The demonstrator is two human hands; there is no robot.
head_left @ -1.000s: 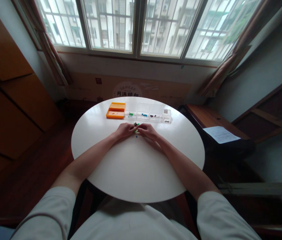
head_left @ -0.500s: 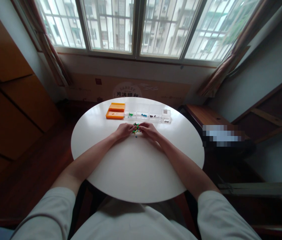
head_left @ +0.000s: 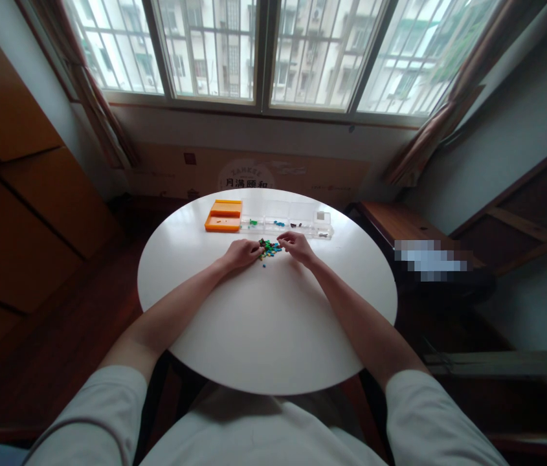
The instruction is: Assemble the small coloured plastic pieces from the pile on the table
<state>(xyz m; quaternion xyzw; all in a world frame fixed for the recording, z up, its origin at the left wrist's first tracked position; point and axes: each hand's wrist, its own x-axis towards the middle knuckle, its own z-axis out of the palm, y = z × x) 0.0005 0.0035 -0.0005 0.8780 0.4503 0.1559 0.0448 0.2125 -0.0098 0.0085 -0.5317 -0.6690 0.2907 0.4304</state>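
A heap of small green, blue, yellow and dark pieces (head_left: 270,250), perhaps toy bricks, lies on the white round table (head_left: 263,323). At the heap's left edge rests my left hand (head_left: 243,252), its fingers curled together against the pieces; anything inside them is hidden. My right hand (head_left: 297,247) is just off the heap's right side, slightly raised, thumb and fingertips drawn together. Whatever it may pinch is too small to name. One blue piece (head_left: 264,266) sits apart, a little in front of the heap.
Behind the heap stands an open orange case (head_left: 223,226) with a few tiny pieces inside. To its right is a row of clear lidded boxes (head_left: 268,231) holding green, blue, dark brown and white pieces in separate compartments. A wooden bench (head_left: 399,223) stands right of the table.
My right hand has moved right and slightly away from me, off the heap, uncovering more pieces. My left hand stays nearly in place.
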